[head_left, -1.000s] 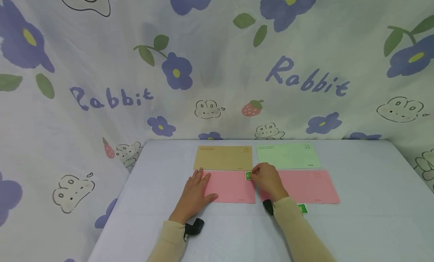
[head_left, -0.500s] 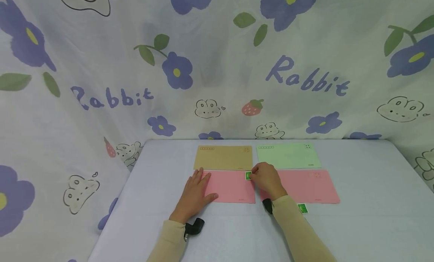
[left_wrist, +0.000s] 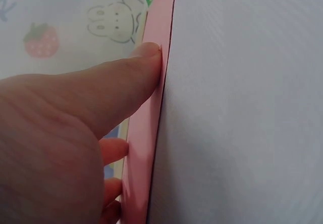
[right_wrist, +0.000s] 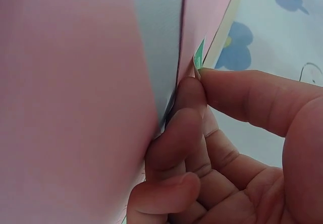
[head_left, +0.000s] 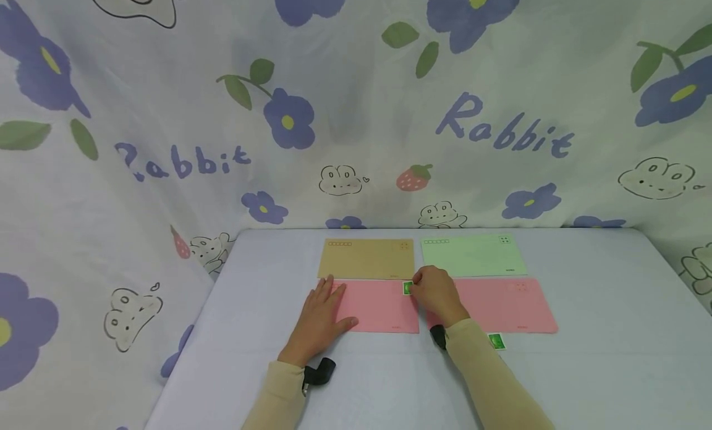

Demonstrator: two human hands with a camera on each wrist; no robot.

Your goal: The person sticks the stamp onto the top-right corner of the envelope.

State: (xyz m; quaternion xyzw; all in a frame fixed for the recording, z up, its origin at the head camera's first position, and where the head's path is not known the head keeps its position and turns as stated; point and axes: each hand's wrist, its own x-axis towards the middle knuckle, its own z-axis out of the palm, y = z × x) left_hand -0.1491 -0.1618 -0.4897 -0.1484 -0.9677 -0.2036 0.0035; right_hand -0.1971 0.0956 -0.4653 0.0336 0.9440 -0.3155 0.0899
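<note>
A green stamp with a white border [head_left: 408, 288] is at the top right corner of the left pink envelope [head_left: 378, 309]. My right hand [head_left: 441, 296] pinches the stamp's right edge between thumb and forefinger; in the right wrist view the stamp [right_wrist: 199, 55] bends up from the paper. Fingers spread, my left hand [head_left: 315, 324] rests flat on the left end of the same envelope. Its thumb [left_wrist: 146, 57] lies along the pink surface in the left wrist view. The right pink envelope [head_left: 500, 306] lies partly under my right hand and wrist.
Behind the pink pair lie a brown envelope [head_left: 365, 259] and a light green envelope [head_left: 473, 256]. A second green stamp [head_left: 497, 341] lies on the white table [head_left: 612, 368] beside my right sleeve. A printed cloth [head_left: 356, 109] hangs behind the table.
Both hands, the pinched stamp and the envelopes stay practically in place. The right forearm shifts very slightly.
</note>
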